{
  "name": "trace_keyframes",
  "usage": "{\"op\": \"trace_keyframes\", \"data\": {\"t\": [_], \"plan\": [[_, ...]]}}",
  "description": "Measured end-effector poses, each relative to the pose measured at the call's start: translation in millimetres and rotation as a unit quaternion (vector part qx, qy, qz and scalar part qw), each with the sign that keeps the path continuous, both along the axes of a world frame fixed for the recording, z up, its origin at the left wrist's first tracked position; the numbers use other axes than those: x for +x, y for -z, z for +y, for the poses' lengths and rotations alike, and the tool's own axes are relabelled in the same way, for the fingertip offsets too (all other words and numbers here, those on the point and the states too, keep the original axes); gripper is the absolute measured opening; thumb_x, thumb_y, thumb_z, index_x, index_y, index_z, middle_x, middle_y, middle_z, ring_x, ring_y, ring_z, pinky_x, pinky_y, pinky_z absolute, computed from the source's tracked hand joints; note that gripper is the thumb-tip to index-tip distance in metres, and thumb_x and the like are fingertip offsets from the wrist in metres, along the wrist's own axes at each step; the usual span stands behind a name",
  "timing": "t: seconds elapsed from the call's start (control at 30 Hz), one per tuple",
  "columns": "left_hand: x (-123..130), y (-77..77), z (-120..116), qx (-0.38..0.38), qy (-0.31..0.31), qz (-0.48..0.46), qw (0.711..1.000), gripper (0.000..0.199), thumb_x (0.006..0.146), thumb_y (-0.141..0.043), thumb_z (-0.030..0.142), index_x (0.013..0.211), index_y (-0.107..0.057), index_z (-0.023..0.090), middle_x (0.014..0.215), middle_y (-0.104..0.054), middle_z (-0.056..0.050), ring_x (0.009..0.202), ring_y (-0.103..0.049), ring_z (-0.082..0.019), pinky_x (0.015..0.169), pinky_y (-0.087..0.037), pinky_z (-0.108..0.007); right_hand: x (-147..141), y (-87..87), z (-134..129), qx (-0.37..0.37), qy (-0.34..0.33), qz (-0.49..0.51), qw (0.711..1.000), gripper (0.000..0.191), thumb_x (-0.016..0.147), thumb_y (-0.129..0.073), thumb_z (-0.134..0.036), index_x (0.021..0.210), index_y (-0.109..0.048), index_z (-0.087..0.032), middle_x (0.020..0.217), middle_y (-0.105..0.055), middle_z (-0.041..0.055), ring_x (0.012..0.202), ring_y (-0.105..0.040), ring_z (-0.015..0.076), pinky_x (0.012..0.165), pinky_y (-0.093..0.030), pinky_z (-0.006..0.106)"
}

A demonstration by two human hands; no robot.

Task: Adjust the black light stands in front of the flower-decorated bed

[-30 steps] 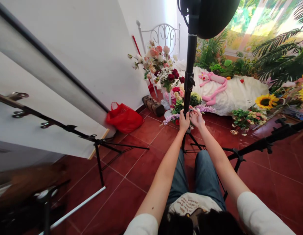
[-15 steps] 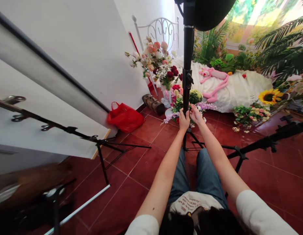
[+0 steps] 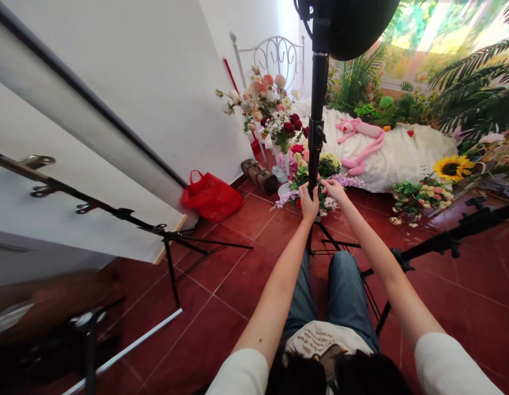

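A black light stand rises upright in front of me, with a large dark round lamp head at its top. My left hand is wrapped round the lower part of its pole. Just to the right, my right hand has its fingers bent against the pole's right side, where a small knob may be; what its fingertips hold is too small to make out. The stand's spread legs rest on the red floor near my knees.
A red bag lies by the wall. Artificial flowers crowd behind the stand, near a white-draped bed with a pink plush toy. Another stand slants at right; a backdrop stand is at left.
My right hand has shifted slightly right, its wrist and elbow swung outward. My left hand keeps its grip on the pole. The view has moved slightly.
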State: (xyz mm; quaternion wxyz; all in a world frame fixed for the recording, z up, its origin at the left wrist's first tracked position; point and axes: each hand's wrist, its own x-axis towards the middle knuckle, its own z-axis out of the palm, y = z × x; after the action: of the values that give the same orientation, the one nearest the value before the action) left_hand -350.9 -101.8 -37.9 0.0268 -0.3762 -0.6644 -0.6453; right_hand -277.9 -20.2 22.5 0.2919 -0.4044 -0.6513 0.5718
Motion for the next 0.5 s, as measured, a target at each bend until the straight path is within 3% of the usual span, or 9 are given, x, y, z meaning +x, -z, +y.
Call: {"op": "trace_keyframes", "data": {"t": [0.13, 0.23, 0.3, 0.4, 0.43, 0.5], "plan": [[10, -5.5, 0, 0.003, -0.031, -0.022, 0.999, 0.048, 0.098, -0.036, 0.054, 0.120, -0.056, 0.016, 0.119, -0.058, -0.017, 0.119, -0.056, -0.023, 0.108, -0.041, -0.038, 69, -6.9, -15, -0.044, -0.064, 0.007, 0.997, 0.027, 0.086, -0.068, -0.040, 0.095, -0.065, -0.014, 0.068, -0.068, -0.0008, 0.052, -0.050, 0.0065, 0.052, -0.038, 0.021], [23, -13.7, -1, 0.010, -0.065, -0.053, 0.996, 0.041, 0.098, -0.040, 0.048, 0.121, -0.056, 0.017, 0.122, -0.057, -0.017, 0.121, -0.056, -0.023, 0.108, -0.042, -0.038, 135, 0.8, -22, -0.060, -0.062, 0.005, 0.996, 0.029, 0.079, -0.073, -0.043, 0.090, -0.069, -0.016, 0.070, -0.070, 0.0022, 0.056, -0.057, 0.0089, 0.055, -0.045, 0.022], [35, -18.9, -2, 0.021, -0.127, -0.097, 0.987, 0.037, 0.097, -0.047, 0.043, 0.121, -0.054, 0.017, 0.127, -0.053, -0.019, 0.123, -0.054, -0.024, 0.109, -0.042, -0.038, 180, 13.1, -25, -0.080, -0.016, 0.018, 0.997, 0.024, 0.076, -0.075, -0.042, 0.088, -0.074, -0.020, 0.072, -0.072, 0.0031, 0.059, -0.061, 0.0096, 0.057, -0.049, 0.020], [63, -21.0, -1, 0.025, -0.244, -0.203, 0.948, 0.035, 0.092, -0.058, 0.027, 0.121, -0.048, 0.012, 0.133, -0.044, -0.023, 0.120, -0.053, -0.024, 0.108, -0.043, -0.039, 241, 35.1, -28, -0.129, 0.085, 0.051, 0.987, 0.020, 0.075, -0.077, -0.037, 0.088, -0.075, -0.021, 0.072, -0.072, 0.0030, 0.058, -0.064, 0.0095, 0.056, -0.052, 0.018], [75, -19.8, 0, 0.021, -0.253, -0.236, 0.938, 0.034, 0.090, -0.059, 0.022, 0.120, -0.046, 0.011, 0.133, -0.042, -0.023, 0.117, -0.054, -0.023, 0.107, -0.044, -0.040, 260, 41.4, -30, -0.151, 0.128, 0.071, 0.978, 0.019, 0.076, -0.077, -0.034, 0.089, -0.074, -0.021, 0.070, -0.072, 0.0022, 0.056, -0.064, 0.0096, 0.056, -0.054, 0.018], [101, -15.7, 6, 0.018, -0.181, -0.280, 0.942, 0.032, 0.089, -0.058, 0.015, 0.118, -0.044, 0.013, 0.132, -0.043, -0.022, 0.108, -0.056, -0.019, 0.103, -0.046, -0.040, 293, 50.6, -34, -0.198, 0.213, 0.111, 0.950, 0.011, 0.080, -0.072, -0.028, 0.089, -0.073, -0.021, 0.067, -0.071, 0.0005, 0.053, -0.065, 0.0094, 0.057, -0.057, 0.019]]}}
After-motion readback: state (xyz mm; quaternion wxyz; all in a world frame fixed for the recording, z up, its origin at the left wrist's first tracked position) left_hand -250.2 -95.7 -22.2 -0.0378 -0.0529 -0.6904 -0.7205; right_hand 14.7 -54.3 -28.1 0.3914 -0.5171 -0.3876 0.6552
